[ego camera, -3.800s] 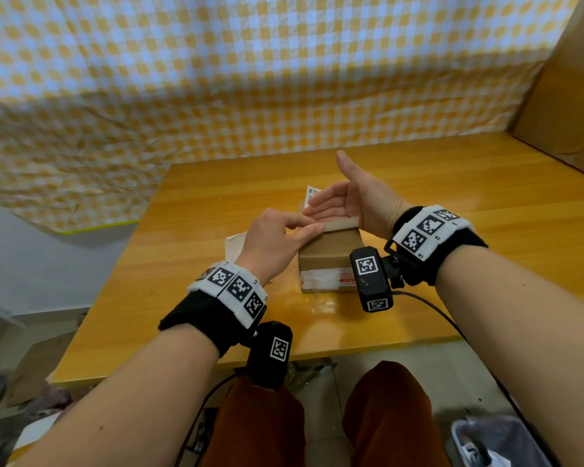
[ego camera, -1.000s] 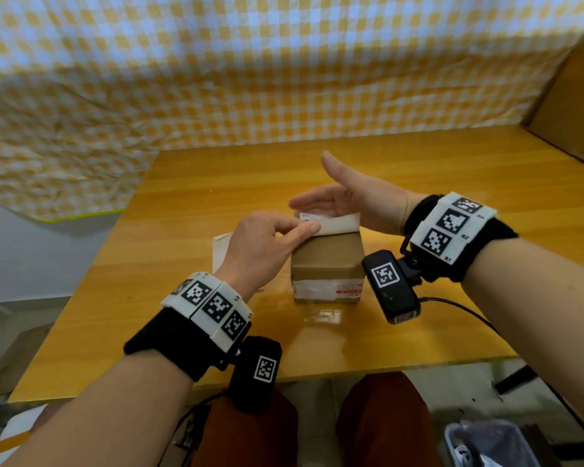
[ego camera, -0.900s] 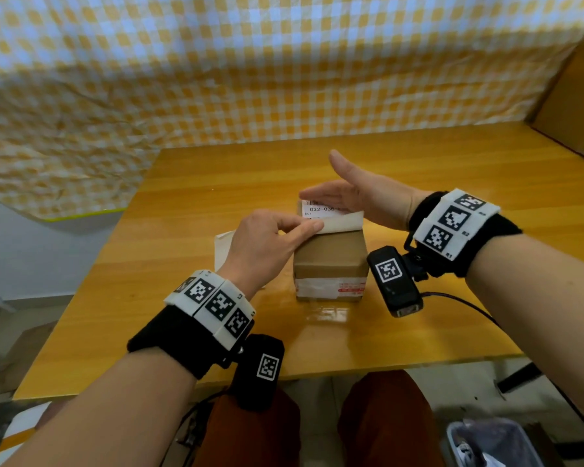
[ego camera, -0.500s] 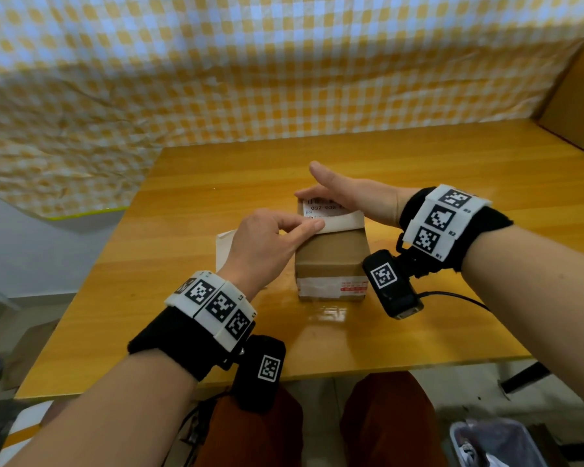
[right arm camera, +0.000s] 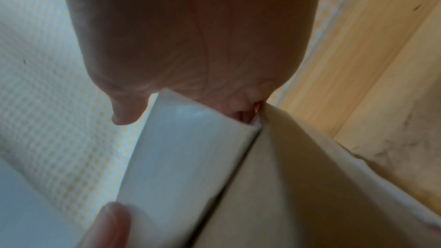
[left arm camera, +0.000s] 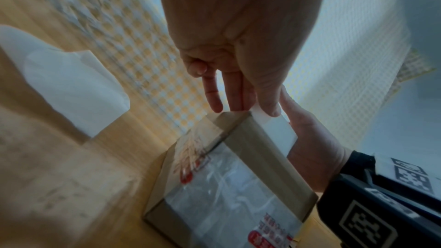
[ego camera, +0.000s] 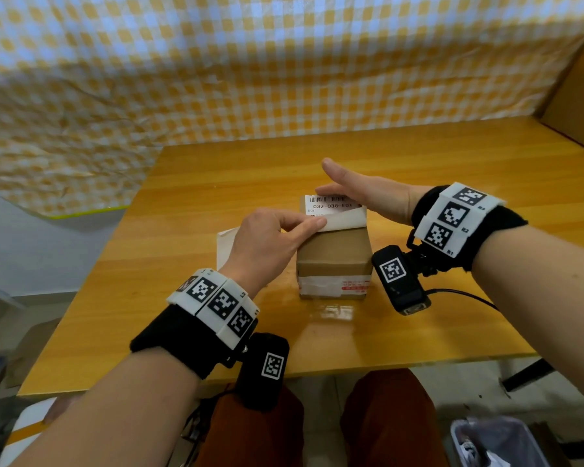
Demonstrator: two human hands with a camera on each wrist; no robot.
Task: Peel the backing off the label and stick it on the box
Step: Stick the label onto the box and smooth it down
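Observation:
A small brown cardboard box [ego camera: 332, 256] stands on the wooden table [ego camera: 418, 163]. A white printed label [ego camera: 331, 206] lies across the box top, and its near edge curls up, blank side showing. My left hand [ego camera: 312, 225] pinches that raised near-left corner between thumb and fingers [left arm camera: 235, 99]. My right hand [ego camera: 338, 183] lies flat with straight fingers, pressing on the label's far right part. In the right wrist view the label's underside [right arm camera: 186, 148] lifts off the box [right arm camera: 298, 186] under my palm. The left wrist view shows the label strip [left arm camera: 278, 129] along the box's top edge [left arm camera: 257, 157].
The peeled white backing sheet [ego camera: 224, 246] lies on the table left of the box, partly behind my left hand, and shows as backing sheet [left arm camera: 71, 86] in the left wrist view. A checked cloth [ego camera: 216, 79] hangs behind the table. A bin [ego camera: 496, 446] stands on the floor at lower right.
My right hand has slid back to the right across the box top, uncovering the label's barcode and number. My left hand has kept its pinch on the near corner.

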